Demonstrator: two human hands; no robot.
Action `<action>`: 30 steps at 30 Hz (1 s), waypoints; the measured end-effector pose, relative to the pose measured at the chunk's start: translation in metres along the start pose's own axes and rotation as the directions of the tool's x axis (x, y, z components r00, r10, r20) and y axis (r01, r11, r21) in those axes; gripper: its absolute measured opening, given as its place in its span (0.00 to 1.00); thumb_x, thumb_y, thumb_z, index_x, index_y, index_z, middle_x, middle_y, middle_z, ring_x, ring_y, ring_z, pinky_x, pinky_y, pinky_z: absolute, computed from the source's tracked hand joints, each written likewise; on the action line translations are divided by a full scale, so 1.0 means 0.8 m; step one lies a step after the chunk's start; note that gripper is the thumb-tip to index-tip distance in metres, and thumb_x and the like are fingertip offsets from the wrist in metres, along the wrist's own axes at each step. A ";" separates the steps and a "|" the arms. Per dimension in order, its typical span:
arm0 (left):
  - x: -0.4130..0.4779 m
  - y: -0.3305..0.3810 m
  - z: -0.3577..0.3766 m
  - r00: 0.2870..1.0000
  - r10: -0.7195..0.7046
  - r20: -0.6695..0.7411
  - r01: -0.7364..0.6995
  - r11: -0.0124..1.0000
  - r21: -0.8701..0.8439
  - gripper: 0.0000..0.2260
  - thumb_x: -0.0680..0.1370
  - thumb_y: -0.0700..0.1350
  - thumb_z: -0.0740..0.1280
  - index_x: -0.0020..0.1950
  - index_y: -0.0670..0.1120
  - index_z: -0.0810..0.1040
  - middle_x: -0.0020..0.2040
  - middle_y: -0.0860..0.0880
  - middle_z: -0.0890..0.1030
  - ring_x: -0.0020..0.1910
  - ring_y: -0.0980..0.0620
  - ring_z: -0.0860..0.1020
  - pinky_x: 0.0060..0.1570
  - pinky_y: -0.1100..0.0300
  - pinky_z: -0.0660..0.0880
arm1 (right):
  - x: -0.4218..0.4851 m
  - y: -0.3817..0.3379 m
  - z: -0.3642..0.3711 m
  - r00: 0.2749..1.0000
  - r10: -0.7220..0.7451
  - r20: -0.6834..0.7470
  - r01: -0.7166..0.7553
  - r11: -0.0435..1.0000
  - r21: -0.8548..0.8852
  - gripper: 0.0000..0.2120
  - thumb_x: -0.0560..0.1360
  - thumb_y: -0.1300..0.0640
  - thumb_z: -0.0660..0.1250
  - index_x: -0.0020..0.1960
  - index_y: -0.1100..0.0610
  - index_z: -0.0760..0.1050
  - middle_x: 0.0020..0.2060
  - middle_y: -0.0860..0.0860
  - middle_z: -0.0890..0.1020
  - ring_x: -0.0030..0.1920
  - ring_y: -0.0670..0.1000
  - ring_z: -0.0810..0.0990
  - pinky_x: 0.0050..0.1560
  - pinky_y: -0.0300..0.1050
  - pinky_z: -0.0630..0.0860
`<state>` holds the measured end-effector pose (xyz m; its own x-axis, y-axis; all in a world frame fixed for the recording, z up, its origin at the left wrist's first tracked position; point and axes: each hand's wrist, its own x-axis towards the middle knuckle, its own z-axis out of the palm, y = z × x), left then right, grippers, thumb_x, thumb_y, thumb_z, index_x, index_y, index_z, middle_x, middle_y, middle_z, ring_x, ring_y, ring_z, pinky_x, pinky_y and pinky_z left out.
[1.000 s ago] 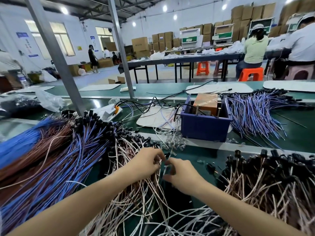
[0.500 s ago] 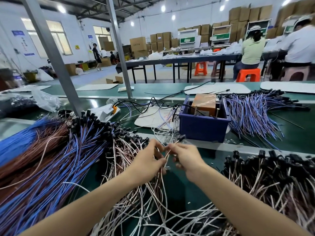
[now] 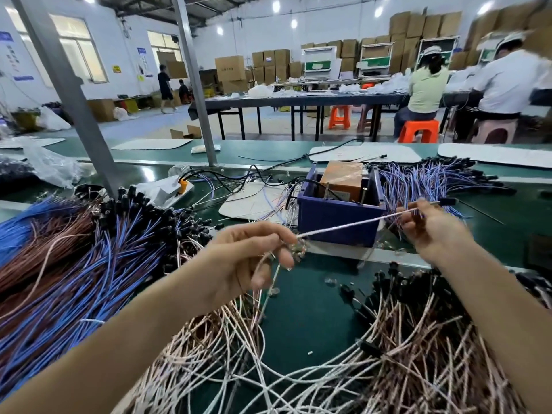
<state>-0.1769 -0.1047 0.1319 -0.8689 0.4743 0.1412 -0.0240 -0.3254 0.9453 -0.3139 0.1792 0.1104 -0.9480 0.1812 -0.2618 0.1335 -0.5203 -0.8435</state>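
A thin pinkish-white wire (image 3: 352, 224) with a black end piece (image 3: 447, 201) is stretched taut between my two hands above the green bench. My left hand (image 3: 249, 258) pinches the wire's near part at centre frame, with small clear parts bunched at its fingertips. My right hand (image 3: 430, 227) pinches the wire close to the black end, raised at the right in front of the blue bin (image 3: 334, 219).
Bundles of blue and brown wires (image 3: 74, 264) with black ends lie at left. Loose pinkish wires (image 3: 403, 354) spread across the front and right. More blue wires (image 3: 424, 180) lie behind the bin, which holds an orange box (image 3: 342, 177). A grey post (image 3: 68, 94) stands at left.
My hands were close together over the wire pile. They have moved apart, the right hand going up and to the right, drawing one wire out straight between them.
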 end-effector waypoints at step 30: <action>0.010 0.007 -0.098 0.634 0.055 -0.772 -0.544 0.741 -0.394 0.13 0.69 0.36 0.62 0.47 0.39 0.84 0.49 0.44 0.84 0.44 0.50 0.83 0.38 0.63 0.79 | 0.032 -0.022 -0.083 0.997 0.081 -0.007 -0.079 0.982 0.172 0.20 0.84 0.54 0.50 0.39 0.62 0.70 0.33 0.51 0.68 0.31 0.42 0.67 0.20 0.30 0.65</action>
<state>-0.2229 -0.1668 0.1150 -0.9334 -0.3484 -0.0855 0.2599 -0.8211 0.5081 -0.3211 0.2479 0.0873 -0.9319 0.1444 -0.3327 0.1560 -0.6687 -0.7270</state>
